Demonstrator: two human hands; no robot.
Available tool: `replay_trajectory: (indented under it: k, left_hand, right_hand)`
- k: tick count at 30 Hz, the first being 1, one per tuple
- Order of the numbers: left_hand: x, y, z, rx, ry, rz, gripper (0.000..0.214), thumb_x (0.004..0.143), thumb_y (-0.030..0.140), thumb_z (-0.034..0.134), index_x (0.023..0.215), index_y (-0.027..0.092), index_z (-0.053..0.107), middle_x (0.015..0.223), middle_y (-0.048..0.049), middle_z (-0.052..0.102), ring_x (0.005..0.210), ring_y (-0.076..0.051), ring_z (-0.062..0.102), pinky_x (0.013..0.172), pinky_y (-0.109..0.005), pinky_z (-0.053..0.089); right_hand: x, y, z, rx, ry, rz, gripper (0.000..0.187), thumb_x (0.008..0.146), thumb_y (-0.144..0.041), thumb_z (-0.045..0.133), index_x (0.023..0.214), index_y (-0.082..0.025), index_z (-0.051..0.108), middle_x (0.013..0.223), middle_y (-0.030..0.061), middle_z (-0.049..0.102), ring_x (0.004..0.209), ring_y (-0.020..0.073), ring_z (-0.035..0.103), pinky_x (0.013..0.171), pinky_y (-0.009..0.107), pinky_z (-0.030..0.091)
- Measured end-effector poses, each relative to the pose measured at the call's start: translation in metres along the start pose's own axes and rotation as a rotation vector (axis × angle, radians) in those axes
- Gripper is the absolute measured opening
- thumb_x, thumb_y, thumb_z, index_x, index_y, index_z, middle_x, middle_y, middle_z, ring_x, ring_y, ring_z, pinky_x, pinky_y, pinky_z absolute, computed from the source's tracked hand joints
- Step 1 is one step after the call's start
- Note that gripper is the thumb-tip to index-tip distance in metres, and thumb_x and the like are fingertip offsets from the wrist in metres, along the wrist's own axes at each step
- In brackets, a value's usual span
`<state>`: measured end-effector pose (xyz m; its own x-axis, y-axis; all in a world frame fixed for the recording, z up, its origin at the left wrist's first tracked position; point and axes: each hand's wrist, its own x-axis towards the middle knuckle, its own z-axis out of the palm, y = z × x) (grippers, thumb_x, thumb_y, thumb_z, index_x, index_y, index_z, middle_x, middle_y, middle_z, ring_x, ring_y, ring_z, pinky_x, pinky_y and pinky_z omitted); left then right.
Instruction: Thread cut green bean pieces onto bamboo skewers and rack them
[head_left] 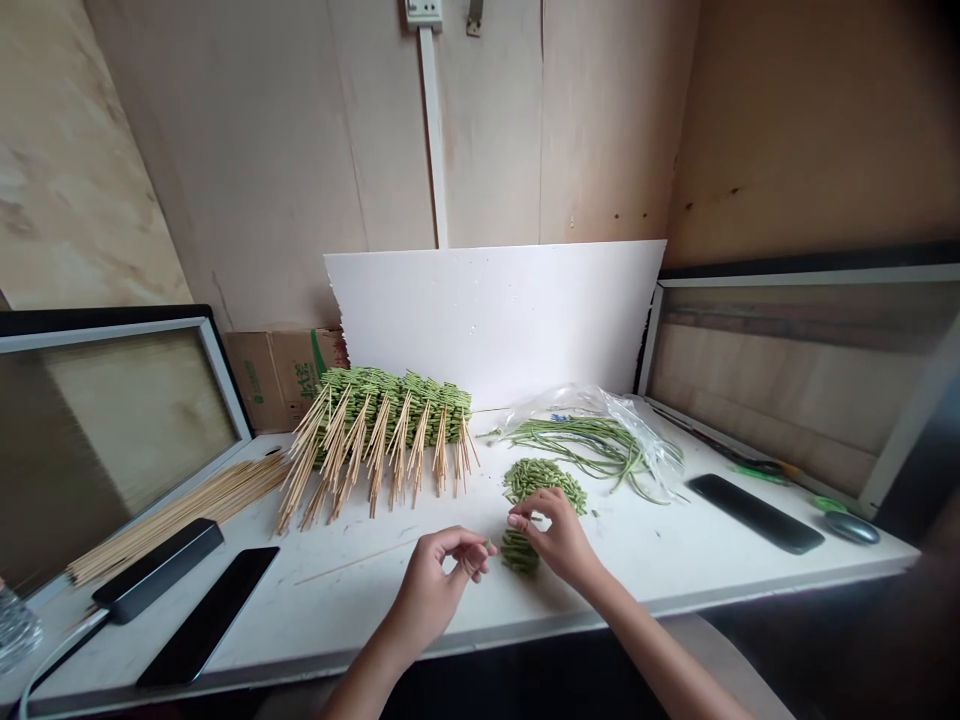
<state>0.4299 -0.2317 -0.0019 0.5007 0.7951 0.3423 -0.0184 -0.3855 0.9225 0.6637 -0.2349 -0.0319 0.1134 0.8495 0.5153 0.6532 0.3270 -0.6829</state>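
My left hand [444, 578] is closed around a thin wooden skewer [352, 565], whose long end points left over the table. A small green piece [490, 547] shows at my left fingertips. To its right, my right hand [559, 535] is curled in a pinch; whatever lies between its fingertips is too small to make out. Just behind that hand is a heap of short cut green bean pieces [544, 480]. A neater stack of cut bean pieces [517, 553] lies between my hands, near the front edge.
Loaded bean skewers [382, 410] are piled at the back left, beside bare skewers [187, 510]. Long green beans [577, 440] lie by a clear plastic bag [645, 430]. Phones [214, 610] [754, 512], a black box [161, 568] and a mouse [851, 527] flank the workspace.
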Motion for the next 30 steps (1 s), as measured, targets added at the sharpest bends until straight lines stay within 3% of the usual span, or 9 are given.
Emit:
replay_trajectory:
  k: [4,7,10,13,17,19,22,27,30]
  left_hand:
    - [0.003,-0.010,-0.004,0.111,0.010,0.001,0.039,0.095,0.050,0.064,0.088,0.014,0.078,0.081,-0.0095,0.074,0.068,-0.017,0.063,0.066,-0.029,0.054]
    - [0.003,-0.009,-0.004,0.198,0.012,0.043,0.034,0.096,0.046,0.064,0.087,0.016,0.079,0.084,-0.0090,0.076,0.075,-0.019,0.067,0.073,-0.030,0.054]
    - [0.003,-0.009,-0.005,0.275,0.025,0.067,0.026,0.094,0.041,0.069,0.088,0.018,0.079,0.085,-0.0078,0.077,0.079,-0.021,0.070,0.078,-0.032,0.054]
    - [0.002,-0.013,-0.005,0.401,0.075,0.069,0.019,0.088,0.037,0.078,0.101,0.023,0.079,0.082,-0.0046,0.078,0.082,-0.023,0.069,0.083,-0.036,0.053]
    - [0.000,-0.018,-0.004,0.564,0.128,0.143,0.038,0.083,0.033,0.083,0.119,0.028,0.072,0.079,-0.0025,0.078,0.087,-0.026,0.067,0.086,-0.040,0.050]
    - [-0.001,-0.018,-0.003,0.604,0.125,0.203,0.038,0.085,0.030,0.082,0.120,0.027,0.071,0.079,-0.0022,0.078,0.086,-0.026,0.068,0.086,-0.040,0.049]
    - [0.000,-0.013,-0.004,0.660,0.102,0.276,0.038,0.084,0.029,0.083,0.120,0.026,0.070,0.083,-0.0024,0.079,0.082,-0.024,0.070,0.091,-0.043,0.046]
    - [0.005,-0.006,-0.014,0.822,0.032,0.380,0.008,0.094,0.022,0.072,0.101,0.023,0.074,0.089,-0.0040,0.078,0.082,-0.022,0.069,0.087,-0.041,0.041]
    - [0.006,-0.006,-0.017,0.882,0.049,0.425,0.011,0.097,0.018,0.067,0.101,0.023,0.075,0.087,-0.0037,0.076,0.081,-0.022,0.068,0.086,-0.040,0.040]
  right_hand:
    - [-0.004,0.016,0.005,-0.135,-0.055,0.029,0.035,0.092,-0.052,0.065,0.081,-0.023,0.079,0.084,0.0084,0.072,0.093,0.0303,0.057,0.089,0.044,0.044]
    - [-0.005,0.021,0.007,-0.175,-0.073,0.049,0.047,0.097,-0.056,0.054,0.074,-0.021,0.076,0.078,0.0087,0.071,0.089,0.0291,0.057,0.087,0.043,0.044]
    - [-0.002,0.019,0.005,-0.112,-0.032,0.080,0.056,0.101,-0.059,0.044,0.078,-0.020,0.077,0.079,0.0096,0.072,0.094,0.0304,0.057,0.089,0.044,0.044]
    - [0.001,0.003,-0.001,0.028,-0.047,0.078,0.054,0.100,-0.061,0.045,0.088,-0.020,0.079,0.085,0.0094,0.074,0.098,0.0300,0.061,0.088,0.042,0.046]
    - [-0.005,-0.032,-0.006,0.307,-0.347,0.023,0.043,0.093,-0.060,0.061,0.098,-0.021,0.078,0.093,0.0075,0.078,0.085,0.0239,0.068,0.072,0.033,0.050]
    - [-0.009,-0.047,-0.006,0.362,-0.415,-0.011,0.038,0.090,-0.058,0.067,0.094,-0.022,0.079,0.090,0.0060,0.078,0.081,0.0219,0.069,0.072,0.031,0.050]
    - [-0.011,-0.056,-0.005,0.345,-0.356,-0.019,0.038,0.091,-0.057,0.066,0.087,-0.021,0.078,0.084,0.0055,0.077,0.076,0.0202,0.068,0.070,0.031,0.050]
    - [-0.007,-0.046,-0.007,0.302,-0.241,0.016,0.038,0.093,-0.056,0.064,0.089,-0.020,0.076,0.084,0.0059,0.075,0.075,0.0203,0.067,0.065,0.030,0.048]
    - [-0.007,-0.045,-0.006,0.222,-0.195,-0.004,0.032,0.093,-0.052,0.066,0.090,-0.022,0.077,0.088,0.0062,0.075,0.080,0.0215,0.066,0.069,0.032,0.048]
